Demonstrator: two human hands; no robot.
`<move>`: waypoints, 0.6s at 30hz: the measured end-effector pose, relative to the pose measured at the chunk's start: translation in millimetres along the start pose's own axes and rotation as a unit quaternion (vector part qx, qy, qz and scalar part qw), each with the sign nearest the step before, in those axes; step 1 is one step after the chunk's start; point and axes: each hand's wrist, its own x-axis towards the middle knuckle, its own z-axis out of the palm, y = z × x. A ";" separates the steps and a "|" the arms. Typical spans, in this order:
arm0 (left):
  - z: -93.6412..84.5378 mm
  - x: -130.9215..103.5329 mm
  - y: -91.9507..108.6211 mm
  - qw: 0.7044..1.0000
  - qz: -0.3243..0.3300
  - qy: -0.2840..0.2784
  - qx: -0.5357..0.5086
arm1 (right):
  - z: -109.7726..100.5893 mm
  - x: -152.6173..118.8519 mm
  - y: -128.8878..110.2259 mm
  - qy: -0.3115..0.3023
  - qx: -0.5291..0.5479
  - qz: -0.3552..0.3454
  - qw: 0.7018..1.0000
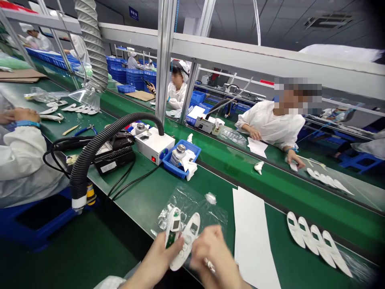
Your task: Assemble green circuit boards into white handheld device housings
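White plastic shell halves [183, 237], lower centre of frame above table [144, 196]: left hand [156, 261] clenched on both; right hand [215, 253] touching, grip state unclear. Judged light, rigid, smooth; hold by edges.

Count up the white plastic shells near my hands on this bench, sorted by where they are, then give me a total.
Shells held in the left hand and right hand: 2, a shell with a green board and a plain shell
Shells in the row on the bench, at the right: 4
Total: 6
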 end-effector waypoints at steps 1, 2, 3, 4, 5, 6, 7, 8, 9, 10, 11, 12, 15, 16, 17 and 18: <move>-2.7 1.9 -3.1 1.000 -0.011 0.020 -0.004 | -5.3 4.1 14.7 0.004 -0.001 0.056 0.998; -5.3 3.5 -5.6 0.999 -0.019 0.039 -0.004 | -11.4 9.3 32.5 0.007 -0.013 0.111 0.994; -7.3 4.8 -7.2 0.998 -0.022 0.055 -0.001 | -17.4 14.8 52.1 0.006 -0.011 0.223 0.975; -8.8 5.7 -8.0 0.998 -0.022 0.067 0.002 | -22.4 19.8 72.0 0.012 -0.020 0.263 0.964; -9.6 6.1 -7.9 0.997 -0.021 0.075 0.004 | -25.9 23.7 90.5 0.016 -0.031 0.287 0.957; -9.7 6.1 -7.2 0.996 -0.018 0.083 0.006 | -27.4 26.2 106.1 0.017 -0.040 0.308 0.950; -9.3 5.7 -6.1 0.996 -0.016 0.088 0.006 | -27.0 27.3 117.5 0.020 -0.050 0.315 0.948; -8.5 5.0 -4.9 0.996 -0.015 0.092 0.004 | -24.9 27.2 123.9 0.024 -0.057 0.320 0.945; -7.5 4.1 -3.7 0.995 -0.015 0.094 0.000 | -21.6 26.2 125.3 0.029 -0.060 0.323 0.944; -6.5 3.2 -2.7 0.995 -0.016 0.096 -0.005 | -17.6 24.6 122.0 0.032 -0.057 0.323 0.944; -5.4 2.4 -2.0 0.995 -0.017 0.096 -0.010 | -13.2 22.8 114.6 0.032 -0.049 0.323 0.945; -4.5 1.9 -1.7 0.995 -0.019 0.097 -0.016 | -8.8 20.7 104.2 0.025 -0.033 0.324 0.945; -3.2 2.0 -4.3 0.995 -0.026 0.089 -0.028 | 3.9 14.0 64.8 -0.019 0.042 0.337 0.940; -3.4 2.3 -6.6 0.995 -0.027 0.086 -0.030 | 7.7 11.4 51.9 -0.031 0.078 0.347 0.934; -4.0 2.5 -9.7 0.996 -0.026 0.082 -0.031 | 11.2 8.7 40.3 -0.035 0.118 0.359 0.925; -4.9 2.6 -13.6 0.996 -0.021 0.076 -0.030 | 14.0 5.9 30.4 -0.032 0.155 0.372 0.915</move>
